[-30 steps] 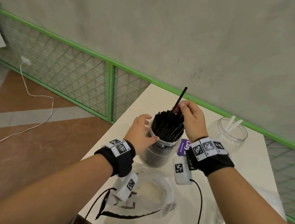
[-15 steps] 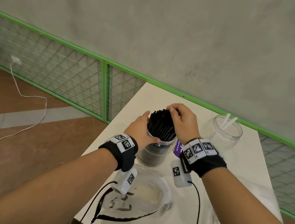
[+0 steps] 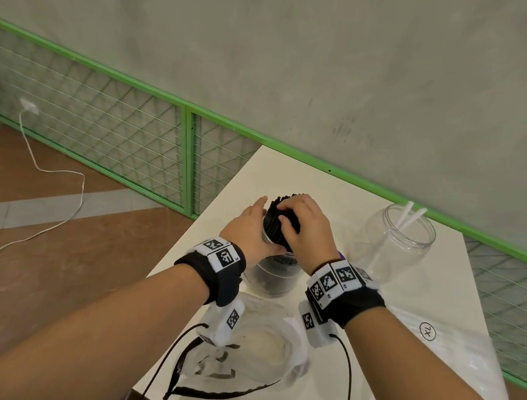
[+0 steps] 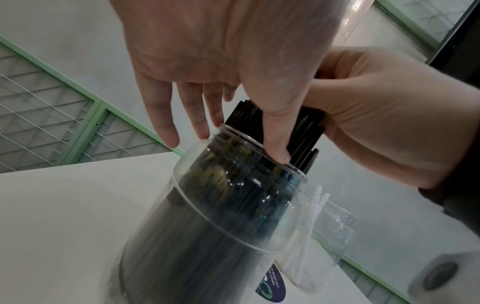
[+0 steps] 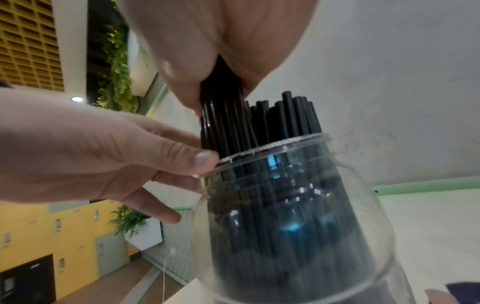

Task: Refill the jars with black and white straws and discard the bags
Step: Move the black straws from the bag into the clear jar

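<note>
A clear jar [image 3: 273, 273] packed with black straws [image 3: 273, 224] stands on the white table [image 3: 289, 176]. My left hand [image 3: 254, 219] holds its neck, thumb on the near rim and fingers on the far side. My right hand [image 3: 289, 217] lies over the bundle's top; in the right wrist view its thumb and fingers pinch a bunch of black straws [image 5: 223, 115]. To the right stands a second clear jar [image 3: 393, 241] with two white straws [image 3: 410, 219] in it. A crumpled empty bag [image 3: 260, 348] with black trim lies in front of the black-straw jar.
A clear plastic bag marked XL [image 3: 452, 350] lies at the table's front right. A purple label [image 4: 271, 286] lies beside the jar's base. The table's left edge drops to the floor; a green mesh railing [image 3: 183, 158] runs behind it.
A second ago my right hand held one black straw sticking up above the bundle. That straw has gone down among the others, and the hand now covers the bundle's top.
</note>
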The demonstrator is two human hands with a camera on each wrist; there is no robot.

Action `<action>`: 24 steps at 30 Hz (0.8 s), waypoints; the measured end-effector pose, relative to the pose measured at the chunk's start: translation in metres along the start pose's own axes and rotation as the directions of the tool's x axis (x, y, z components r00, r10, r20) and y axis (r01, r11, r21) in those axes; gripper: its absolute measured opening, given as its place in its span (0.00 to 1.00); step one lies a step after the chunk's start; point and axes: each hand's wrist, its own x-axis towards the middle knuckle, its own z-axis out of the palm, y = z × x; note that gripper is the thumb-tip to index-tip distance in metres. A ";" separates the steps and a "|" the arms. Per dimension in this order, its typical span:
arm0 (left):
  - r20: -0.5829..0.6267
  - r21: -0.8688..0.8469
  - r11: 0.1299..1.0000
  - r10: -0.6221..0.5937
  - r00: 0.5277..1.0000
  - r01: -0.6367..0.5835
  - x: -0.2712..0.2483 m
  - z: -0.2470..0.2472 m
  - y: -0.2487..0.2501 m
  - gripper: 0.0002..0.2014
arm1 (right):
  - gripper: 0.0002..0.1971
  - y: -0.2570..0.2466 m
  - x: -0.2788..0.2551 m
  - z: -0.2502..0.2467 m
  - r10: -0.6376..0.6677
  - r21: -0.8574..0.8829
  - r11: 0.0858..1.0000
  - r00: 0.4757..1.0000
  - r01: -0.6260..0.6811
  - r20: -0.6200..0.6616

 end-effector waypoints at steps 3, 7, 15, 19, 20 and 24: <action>0.000 -0.009 1.000 0.005 1.000 -0.005 0.001 0.000 0.000 0.54 | 0.13 0.005 -0.007 0.004 -0.061 -0.061 0.996 0.997 0.064 0.044; -0.002 -0.022 1.000 0.007 1.000 -0.007 0.001 0.000 -0.001 0.52 | 0.27 0.011 -0.010 0.003 -0.052 -0.247 0.960 0.953 0.130 0.300; 0.010 0.047 0.999 0.008 1.000 -0.009 0.002 -0.001 -0.002 0.47 | 0.36 0.014 -0.013 -0.001 0.013 -0.375 0.910 0.893 0.176 0.450; 0.012 0.016 1.000 0.015 1.000 -0.015 0.003 -0.001 -0.002 0.50 | 0.36 0.017 -0.005 0.001 0.037 -0.414 0.898 0.912 0.149 0.409; 0.011 0.004 1.000 0.011 1.000 -0.011 0.003 -0.001 -0.001 0.51 | 0.36 0.018 -0.002 0.002 0.063 -0.435 0.892 0.918 0.125 0.392; 0.015 -0.002 1.000 0.004 1.000 -0.004 0.004 -0.002 -0.001 0.54 | 0.33 0.017 0.006 0.005 0.171 -0.391 0.920 0.915 -0.016 0.366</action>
